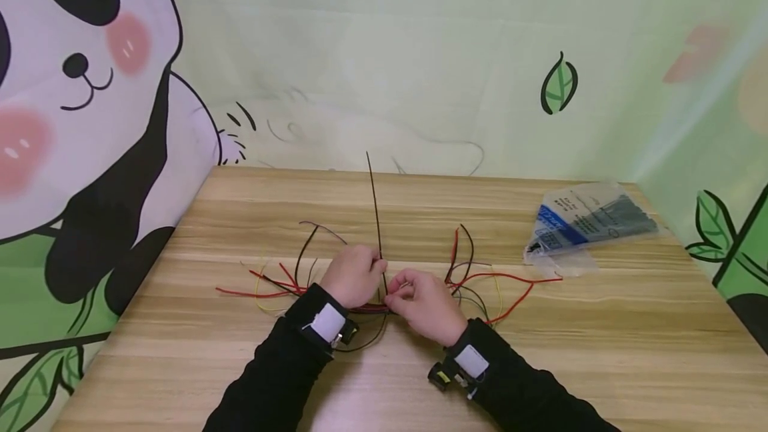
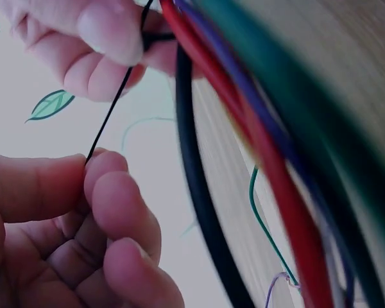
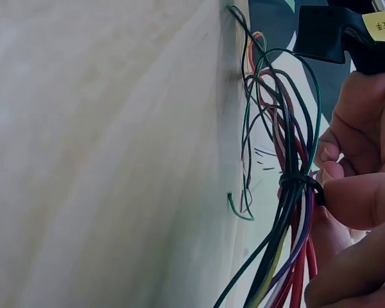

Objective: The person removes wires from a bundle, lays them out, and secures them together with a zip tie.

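Observation:
A bundle of red, black, green, purple and other wires [image 3: 295, 224] runs across between the two hands. Around it goes a thin black cable tie [image 1: 375, 209], whose long tail stands up toward the wall. Higher on that tail, the left hand [image 1: 350, 277] pinches it between thumb and index finger; the left wrist view shows the tail [image 2: 109, 119] drawn straight from this pinch to the bundle. The right hand [image 1: 427, 304] pinches close to the bundle, its fingertips right at the tie's loop [image 3: 298, 178].
Loose wire ends fan out on the left [image 1: 264, 289] and right [image 1: 504, 279] of the wooden table [image 1: 240, 379]. A clear plastic bag [image 1: 591, 219] with black strips and a blue label lies at the back right. A panda-printed cloth [image 1: 372, 72] hangs behind.

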The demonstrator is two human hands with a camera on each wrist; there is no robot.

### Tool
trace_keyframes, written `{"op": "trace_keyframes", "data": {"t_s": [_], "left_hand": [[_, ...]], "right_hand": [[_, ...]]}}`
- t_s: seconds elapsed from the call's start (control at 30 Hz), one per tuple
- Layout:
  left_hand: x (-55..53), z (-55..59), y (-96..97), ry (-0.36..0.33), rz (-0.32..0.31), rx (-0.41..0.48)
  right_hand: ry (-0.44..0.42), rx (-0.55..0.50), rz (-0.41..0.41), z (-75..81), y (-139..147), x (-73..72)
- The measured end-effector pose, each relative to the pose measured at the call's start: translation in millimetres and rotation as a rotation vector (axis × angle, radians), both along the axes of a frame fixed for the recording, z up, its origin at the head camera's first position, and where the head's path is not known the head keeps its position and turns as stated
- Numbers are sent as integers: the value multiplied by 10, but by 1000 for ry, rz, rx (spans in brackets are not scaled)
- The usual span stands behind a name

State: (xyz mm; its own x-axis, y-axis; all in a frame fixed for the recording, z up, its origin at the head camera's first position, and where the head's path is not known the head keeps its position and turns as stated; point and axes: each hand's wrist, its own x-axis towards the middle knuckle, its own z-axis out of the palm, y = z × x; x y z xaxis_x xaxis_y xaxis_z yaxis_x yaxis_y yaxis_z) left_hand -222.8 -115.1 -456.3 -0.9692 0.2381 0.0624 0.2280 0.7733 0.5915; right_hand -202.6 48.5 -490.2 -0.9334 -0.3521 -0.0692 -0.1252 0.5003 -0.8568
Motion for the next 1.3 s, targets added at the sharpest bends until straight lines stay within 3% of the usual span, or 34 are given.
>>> {"op": "trace_keyframes", "data": {"t_s": [0.23, 0.6, 0.87, 1.13, 1.3], "left_hand": [[-9, 38, -23, 28, 49, 3], [3, 49, 5, 73, 81, 5], [-2, -10, 6, 82, 110, -104], [-22, -135, 0, -14, 122, -196], [-24, -138, 15, -49, 136, -240]], "right_hand": [[32, 45, 65, -9, 18, -14], [-47, 47, 91, -32, 57, -44], [32, 89, 183, -60, 35, -25], [-114, 39, 179, -61, 3, 26], [-180, 24, 195, -67, 6, 45]]}}
